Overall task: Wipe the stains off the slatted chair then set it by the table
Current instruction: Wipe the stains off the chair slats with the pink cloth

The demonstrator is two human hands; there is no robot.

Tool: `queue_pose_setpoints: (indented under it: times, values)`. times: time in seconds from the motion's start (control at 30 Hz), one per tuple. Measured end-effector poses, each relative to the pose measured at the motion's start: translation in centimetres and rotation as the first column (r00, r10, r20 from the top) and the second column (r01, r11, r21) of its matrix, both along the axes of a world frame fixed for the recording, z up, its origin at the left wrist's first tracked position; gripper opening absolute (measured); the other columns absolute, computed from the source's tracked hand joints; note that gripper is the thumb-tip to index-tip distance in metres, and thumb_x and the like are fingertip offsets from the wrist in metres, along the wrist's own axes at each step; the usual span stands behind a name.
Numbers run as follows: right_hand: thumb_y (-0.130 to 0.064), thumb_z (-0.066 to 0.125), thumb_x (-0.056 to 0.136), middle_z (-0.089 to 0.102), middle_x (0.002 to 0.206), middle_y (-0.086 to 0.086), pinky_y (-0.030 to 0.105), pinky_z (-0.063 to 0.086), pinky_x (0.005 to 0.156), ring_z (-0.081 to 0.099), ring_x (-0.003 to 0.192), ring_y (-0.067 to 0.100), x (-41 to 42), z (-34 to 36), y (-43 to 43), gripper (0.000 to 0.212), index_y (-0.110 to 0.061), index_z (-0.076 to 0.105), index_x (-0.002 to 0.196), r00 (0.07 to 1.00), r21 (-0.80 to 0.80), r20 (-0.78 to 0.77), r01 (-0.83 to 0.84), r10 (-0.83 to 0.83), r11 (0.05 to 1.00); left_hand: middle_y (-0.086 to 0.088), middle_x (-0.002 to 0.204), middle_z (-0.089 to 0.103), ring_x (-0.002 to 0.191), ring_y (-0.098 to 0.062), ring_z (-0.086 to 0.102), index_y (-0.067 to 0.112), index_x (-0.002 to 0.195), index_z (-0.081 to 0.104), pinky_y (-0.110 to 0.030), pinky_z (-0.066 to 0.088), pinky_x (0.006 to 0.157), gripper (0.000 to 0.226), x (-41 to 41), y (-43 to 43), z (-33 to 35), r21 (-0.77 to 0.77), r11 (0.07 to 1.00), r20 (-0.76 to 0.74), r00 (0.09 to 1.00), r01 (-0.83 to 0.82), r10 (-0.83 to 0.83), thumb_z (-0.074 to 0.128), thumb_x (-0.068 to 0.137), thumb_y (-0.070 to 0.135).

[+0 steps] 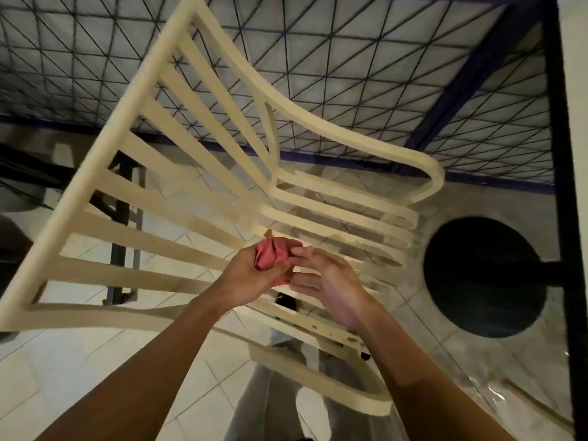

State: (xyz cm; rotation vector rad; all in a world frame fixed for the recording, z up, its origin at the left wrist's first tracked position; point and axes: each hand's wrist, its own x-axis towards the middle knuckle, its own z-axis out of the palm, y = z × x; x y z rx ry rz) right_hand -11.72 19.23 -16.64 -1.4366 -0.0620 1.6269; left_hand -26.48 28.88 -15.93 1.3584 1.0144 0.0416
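My left hand [251,275] is clamped on the bunched pink cloth [270,256] over the slatted chair [178,198] seat; my right hand [331,281] hangs loose-fingered, fingertips at the cloth (I'd rebunch it, then rub along each slat). The brown stains [350,338] are blurred; no table is clearly visible

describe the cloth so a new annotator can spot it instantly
Start at the big cream slatted chair filling the frame, then go down to where both forearms meet over its seat. The cloth is the bunched wad in the left hand, the only pinkish-red thing among pale slats and tiles.
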Motion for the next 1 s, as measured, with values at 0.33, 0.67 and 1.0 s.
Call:
queue_pose_setpoints:
  times: [0.33, 0.67, 1.0]
  values:
    - [-0.004, 0.062, 0.093, 0.069, 0.104, 0.0, 0.036, 0.053, 0.093, 0.064, 0.098, 0.016, 3.9, -17.5, 4.1, 0.019, -0.017, 0.072, 0.102, 0.675, -0.041, 0.707, -0.261, 0.213, 0.964, 0.007, 0.068, 0.067, 0.075, -0.02, 0.072, 0.019, 0.084, 0.069, -0.029, 0.061, 0.077, 0.012, 1.0, 8.7, -15.5, 0.231, 0.97, -0.457, 0.888, 0.068, 0.047, 0.07, 0.081, 0.031]
    - [-0.037, 0.064, 0.093, 0.029, 0.157, 0.004, 0.05, 0.016, 0.12, 0.023, 0.145, 0.029, 5.9, -25.5, 5.6, 0.076, -0.036, 0.021, 0.156, -0.036, -0.548, 0.796, -0.468, 0.605, 0.693, -0.013, 0.109, 0.064, 0.101, -0.037, 0.061, 0.016, 0.128, 0.05, -0.046, 0.051, 0.084, 0.041, 2.4, 9.3, -22.0, 0.431, 0.766, -0.749, 0.662, 0.478, 0.008, 0.065, 0.09, 0.018]
    - [-0.033, 0.068, 0.089, 0.036, 0.154, 0.004, 0.053, 0.014, 0.12, 0.026, 0.144, 0.03, 5.8, -26.6, 5.1, 0.071, -0.027, 0.036, 0.152, -0.023, -0.507, 0.831, -0.445, 0.557, 0.738, -0.01, 0.097, 0.066, 0.094, -0.031, 0.062, 0.012, 0.104, 0.063, -0.032, 0.045, 0.075, 0.022, 4.1, 8.6, -25.0, 0.429, 0.876, -0.653, 0.746, 0.221, 0.131, 0.07, 0.085, 0.022]
